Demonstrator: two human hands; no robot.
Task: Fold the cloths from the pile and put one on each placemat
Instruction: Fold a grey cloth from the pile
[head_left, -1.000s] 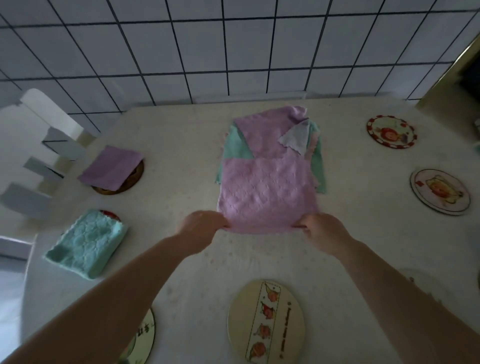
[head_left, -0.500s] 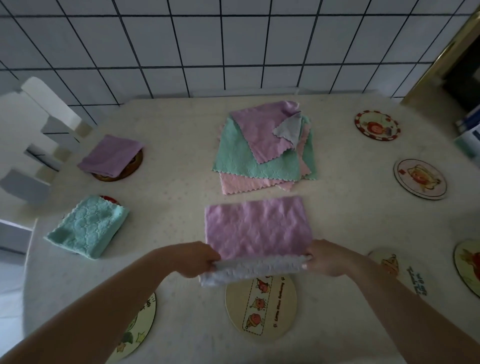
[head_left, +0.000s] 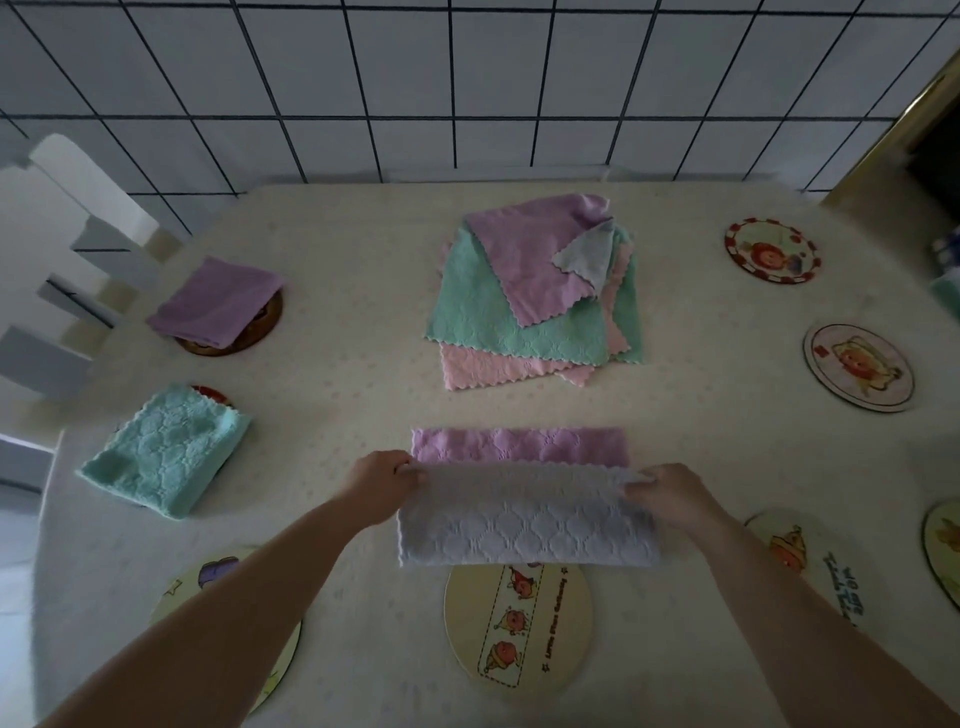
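Near the bench's (head_left: 322, 322) front edge, both grips, left hand (head_left: 382, 480) and right hand (head_left: 670, 491), pinched the purple cloth's (head_left: 519, 499) raised edge; corners needed matching before pressing.

The held cloth (head_left: 524, 499) shows lilac above and pale grey-white diamond quilting below.

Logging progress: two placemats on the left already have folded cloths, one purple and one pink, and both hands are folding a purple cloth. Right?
Not quite. The head view shows the nearer folded cloth is teal, not pink. The folded purple cloth, left hand, right hand and purple cloth match.
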